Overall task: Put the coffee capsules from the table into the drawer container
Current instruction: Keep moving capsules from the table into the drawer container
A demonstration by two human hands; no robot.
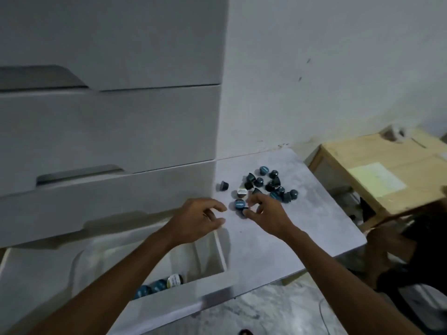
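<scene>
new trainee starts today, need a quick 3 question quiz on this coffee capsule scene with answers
1. True or false: the bottom drawer is open and already holds some capsules.
2. Which hand is closing on a capsule on the table? A) the left hand B) the right hand
3. Where does the lone dark capsule lie relative to the main pile?

Key
1. True: blue-lidded and pale-lidded capsules show at its front.
2. B: its fingers sit around a blue-lidded capsule; the left hand hovers open and empty.
3. Apart from it, to the left, near the drawer unit.
</scene>
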